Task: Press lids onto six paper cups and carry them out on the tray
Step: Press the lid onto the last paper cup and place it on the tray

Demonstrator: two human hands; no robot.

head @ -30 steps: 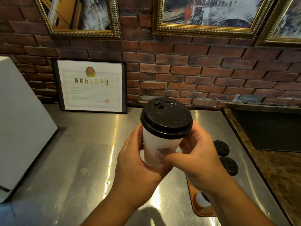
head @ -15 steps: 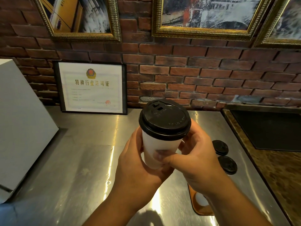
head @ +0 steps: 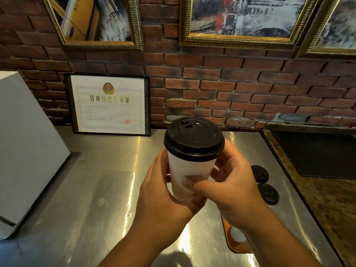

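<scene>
A white paper cup (head: pixel 189 170) with a black lid (head: pixel 193 139) seated on it is held upright above the steel counter (head: pixel 86 189). My left hand (head: pixel 163 197) wraps the cup's lower left side. My right hand (head: pixel 231 187) grips it from the right, thumb across the front. Two loose black lids (head: pixel 260 174) (head: pixel 268 194) lie on the counter to the right. An orange-brown tray (head: pixel 231 245) shows under my right forearm, with a white cup (head: pixel 237 234) partly hidden on it.
A white box (head: pixel 25 143) stands at the left. A framed certificate (head: pixel 108 104) leans on the brick wall behind. A dark recessed panel (head: pixel 316 153) sits in the brown stone counter at the right.
The cup and both hands stay nearly in place; the view has dipped slightly, so the cup sits a little lower against the wall. The grip is unchanged.
</scene>
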